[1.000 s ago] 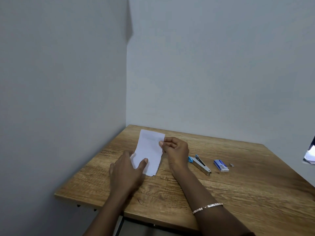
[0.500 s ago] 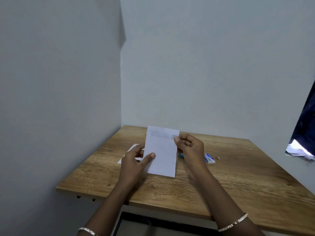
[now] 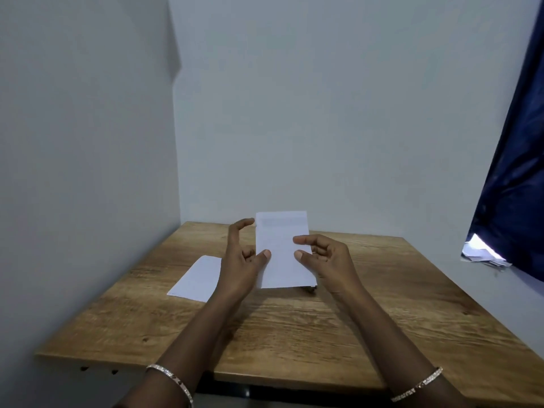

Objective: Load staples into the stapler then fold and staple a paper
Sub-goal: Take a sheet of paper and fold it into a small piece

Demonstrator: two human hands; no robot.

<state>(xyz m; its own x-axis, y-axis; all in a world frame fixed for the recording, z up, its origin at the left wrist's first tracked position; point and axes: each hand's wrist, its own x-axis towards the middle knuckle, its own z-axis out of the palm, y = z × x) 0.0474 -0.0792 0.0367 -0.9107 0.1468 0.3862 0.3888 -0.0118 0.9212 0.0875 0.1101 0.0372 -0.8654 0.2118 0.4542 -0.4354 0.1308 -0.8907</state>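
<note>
A white folded paper stands upright above the wooden table, held between my two hands. My left hand grips its left edge with thumb and fingers, the forefinger raised near the top corner. My right hand pinches the right edge between thumb and forefinger. The stapler and the staple box are hidden behind the paper and my right hand; only a dark sliver shows under the paper's lower right corner.
A second white sheet lies flat on the table left of my hands. Grey walls close the left and far sides. A dark blue curtain hangs at the right, with white papers under it.
The paper has been lifted higher and turned upright in front of me. The stapler and blue staple box, seen a second ago, are now covered. The camera has turned right.
</note>
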